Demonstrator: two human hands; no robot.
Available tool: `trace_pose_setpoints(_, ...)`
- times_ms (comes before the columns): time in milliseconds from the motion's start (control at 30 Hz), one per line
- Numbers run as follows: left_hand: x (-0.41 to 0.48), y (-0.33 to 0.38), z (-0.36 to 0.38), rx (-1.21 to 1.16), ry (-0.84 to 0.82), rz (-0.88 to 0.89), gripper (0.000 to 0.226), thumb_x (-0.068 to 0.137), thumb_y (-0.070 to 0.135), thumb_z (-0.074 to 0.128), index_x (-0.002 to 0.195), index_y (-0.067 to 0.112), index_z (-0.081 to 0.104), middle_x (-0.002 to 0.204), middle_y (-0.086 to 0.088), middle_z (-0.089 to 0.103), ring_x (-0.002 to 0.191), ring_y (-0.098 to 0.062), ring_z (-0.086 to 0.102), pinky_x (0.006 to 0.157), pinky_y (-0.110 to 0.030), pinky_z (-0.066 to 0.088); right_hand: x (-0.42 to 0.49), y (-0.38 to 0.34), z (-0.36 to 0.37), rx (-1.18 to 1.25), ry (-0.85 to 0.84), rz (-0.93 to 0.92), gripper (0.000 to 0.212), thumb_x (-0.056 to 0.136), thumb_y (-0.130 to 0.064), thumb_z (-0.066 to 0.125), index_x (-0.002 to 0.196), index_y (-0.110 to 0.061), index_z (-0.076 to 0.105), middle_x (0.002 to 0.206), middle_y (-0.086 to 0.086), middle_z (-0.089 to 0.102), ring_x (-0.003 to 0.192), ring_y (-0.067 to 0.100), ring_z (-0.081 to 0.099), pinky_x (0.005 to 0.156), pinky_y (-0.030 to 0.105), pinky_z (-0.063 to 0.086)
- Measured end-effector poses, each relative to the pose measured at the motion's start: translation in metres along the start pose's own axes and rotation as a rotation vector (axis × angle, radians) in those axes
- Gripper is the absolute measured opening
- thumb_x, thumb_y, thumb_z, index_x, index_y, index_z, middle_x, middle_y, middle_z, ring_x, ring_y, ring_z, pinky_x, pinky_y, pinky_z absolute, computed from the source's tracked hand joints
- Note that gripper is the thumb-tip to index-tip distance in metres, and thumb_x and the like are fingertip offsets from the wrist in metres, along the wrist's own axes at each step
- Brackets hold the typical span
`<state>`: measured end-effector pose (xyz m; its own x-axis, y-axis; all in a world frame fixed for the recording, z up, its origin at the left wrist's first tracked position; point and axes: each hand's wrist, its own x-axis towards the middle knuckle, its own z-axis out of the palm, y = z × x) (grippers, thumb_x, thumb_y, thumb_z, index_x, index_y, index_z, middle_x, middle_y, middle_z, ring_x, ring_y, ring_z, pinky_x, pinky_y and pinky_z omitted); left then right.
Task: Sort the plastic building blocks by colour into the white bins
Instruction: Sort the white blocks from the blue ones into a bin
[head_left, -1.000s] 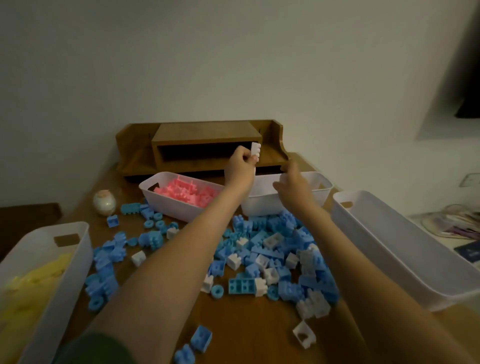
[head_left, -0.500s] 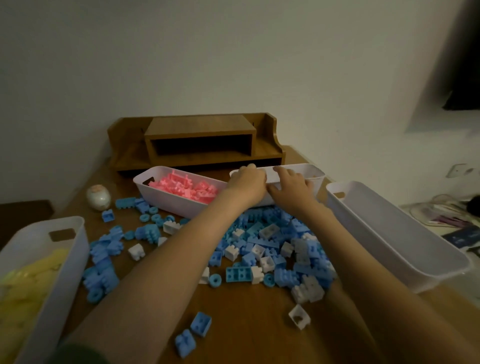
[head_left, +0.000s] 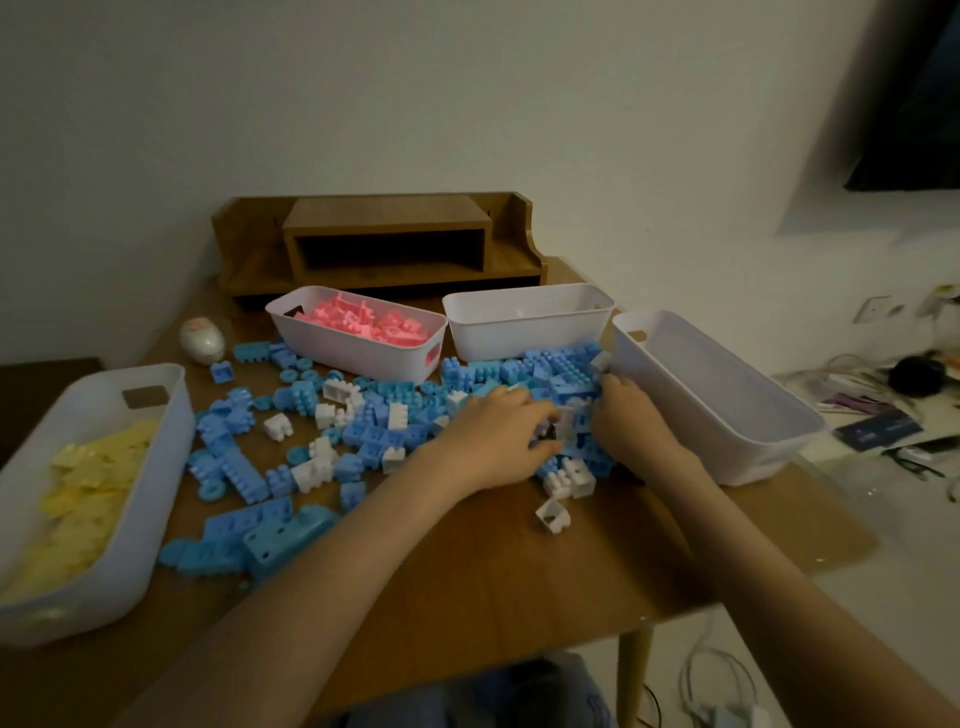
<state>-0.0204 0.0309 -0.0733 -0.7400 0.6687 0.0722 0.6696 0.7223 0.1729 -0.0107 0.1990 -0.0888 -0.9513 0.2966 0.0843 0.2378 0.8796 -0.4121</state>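
The fingers of the left hand (head_left: 496, 436) curl down into the blocks, tips (head_left: 540, 423) pressed among white pieces. Whether they have closed round one I cannot tell. The fingers (head_left: 608, 410) of the right hand (head_left: 631, 418) are bent into the same heap just beside them, and their hold is equally unclear.

Half a second ago both hands were at the rim of the middle bin (head_left: 524, 338), and a second ago the left one held a white block above it. Now both have come down to the table (head_left: 519, 571) and are in the pile of blue and white blocks (head_left: 374, 431).

That pile spreads across the middle of the table, from the yellow bin (head_left: 150, 499) at the left edge to the right bin (head_left: 727, 421) at the right edge. Most pieces are blue and studded, some joined into longer bars, with small white ones scattered among them. One loose white block (head_left: 553, 514) lies toward the near edge, just below the hands.

The yellow bin holds yellow blocks (head_left: 88, 488). The pink bin (head_left: 353, 351) and the middle bin stand side by side toward the far edge, the first heaped with pink blocks (head_left: 369, 322). What the middle bin holds is hard to see.

A wooden shelf (head_left: 384, 244) stands along the far edge, and an egg-shaped object (head_left: 202, 340) lies near the far left corner.
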Motion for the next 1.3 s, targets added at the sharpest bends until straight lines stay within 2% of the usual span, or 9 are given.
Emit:
trace_pose_setpoints(233, -0.02, -0.014, 0.007, 0.034, 0.2, -0.08, 0.03, 0.1, 0.036, 0.038, 0.123, 0.027, 0.055, 0.121, 0.001, 0.055, 0.116, -0.019, 0.047, 0.098, -0.038, 0.034, -0.012, -0.008, 0.005, 0.178, 0.021, -0.132, 0.038, 0.092, -0.021, 0.052, 0.13, -0.017, 0.05, 0.133, 0.005, 0.046, 0.119, 0.02, 0.047, 0.093, 0.027, 0.04)
trace_pose_setpoints(367, -0.025, -0.03, 0.009, 0.104, 0.255, -0.171, 0.029, 0.101, 0.029, 0.037, 0.125, 0.026, 0.052, 0.12, -0.001, 0.054, 0.116, -0.022, 0.046, 0.096, -0.036, 0.034, -0.011, -0.019, 0.006, 0.234, -0.045, -0.222, 0.04, 0.087, -0.026, 0.064, 0.126, -0.022, 0.052, 0.126, -0.001, 0.045, 0.101, 0.009, 0.046, 0.08, 0.02, 0.039)
trace_pose_setpoints(467, -0.029, -0.038, 0.012, 0.104, 0.269, -0.202, 0.03, 0.1, 0.022, 0.04, 0.128, 0.026, 0.05, 0.122, -0.002, 0.05, 0.117, -0.023, 0.043, 0.095, -0.035, 0.034, -0.005, -0.028, 0.004, 0.219, -0.077, -0.317, 0.032, 0.09, -0.024, 0.06, 0.122, -0.024, 0.055, 0.119, -0.001, 0.05, 0.097, 0.008, 0.048, 0.078, 0.018, 0.039)
trace_pose_setpoints(600, -0.029, -0.043, 0.011, 0.137, 0.274, -0.263, 0.032, 0.1, 0.024, 0.041, 0.131, 0.021, 0.047, 0.128, -0.005, 0.049, 0.12, -0.025, 0.042, 0.099, -0.038, 0.033, 0.008, -0.039, 0.0, 0.337, -0.105, -0.35, 0.024, 0.091, -0.02, 0.058, 0.115, -0.021, 0.06, 0.108, -0.003, 0.059, 0.087, 0.006, 0.053, 0.063, 0.012, 0.043)
trace_pose_setpoints(700, -0.03, -0.042, 0.009, 0.229, 0.296, -0.282, 0.034, 0.098, 0.017, 0.041, 0.131, 0.023, 0.044, 0.128, -0.001, 0.05, 0.12, -0.023, 0.041, 0.098, -0.038, 0.027, 0.019, -0.05, -0.001, 0.393, -0.052, -0.377, 0.02, 0.094, -0.02, 0.054, 0.112, -0.022, 0.062, 0.105, -0.003, 0.062, 0.084, 0.007, 0.054, 0.065, 0.011, 0.041)
trace_pose_setpoints(867, -0.032, -0.04, 0.012, 0.235, 0.432, -0.203, 0.042, 0.096, 0.016, 0.044, 0.137, 0.026, 0.042, 0.123, 0.001, 0.054, 0.12, -0.023, 0.042, 0.097, -0.04, 0.014, 0.03, -0.061, 0.012, 0.435, -0.031, -0.432, 0.018, 0.096, -0.022, 0.049, 0.107, -0.023, 0.064, 0.096, -0.008, 0.063, 0.079, 0.003, 0.057, 0.068, 0.011, 0.042)
trace_pose_setpoints(1000, -0.025, -0.036, 0.022, 0.246, 0.522, -0.047, 0.025, 0.08, 0.024, 0.071, 0.104, 0.023, 0.066, 0.09, 0.001, 0.065, 0.091, -0.024, 0.061, 0.091, -0.042, 0.021, 0.031, -0.057, 0.022, 0.484, 0.018, -0.461, 0.022, 0.098, -0.021, 0.044, 0.1, -0.019, 0.066, 0.086, -0.007, 0.065, 0.08, 0.002, 0.058, 0.069, 0.01, 0.041)
trace_pose_setpoints(1167, -0.017, -0.036, 0.022, 0.207, 0.555, -0.035, 0.025, 0.074, 0.02, 0.077, 0.096, 0.018, 0.065, 0.087, 0.003, 0.067, 0.087, -0.022, 0.064, 0.092, -0.042, 0.025, 0.028, -0.054, 0.026, 0.462, 0.082, -0.489, 0.028, 0.098, -0.024, 0.043, 0.086, -0.014, 0.066, 0.064, -0.018, 0.054, 0.064, -0.01, 0.054, 0.062, 0.005, 0.037)
trace_pose_setpoints(1300, -0.015, -0.035, 0.021, 0.192, 0.584, -0.043, 0.019, 0.08, 0.022, 0.07, 0.097, 0.017, 0.064, 0.086, 0.005, 0.069, 0.086, -0.02, 0.065, 0.093, -0.04, 0.019, 0.025, -0.054, 0.029, 0.541, 0.142, -0.482, 0.024, 0.098, -0.03, 0.041, 0.089, -0.013, 0.055, 0.066, -0.01, 0.052, 0.061, 0.0, 0.053, 0.06, 0.015, 0.04)
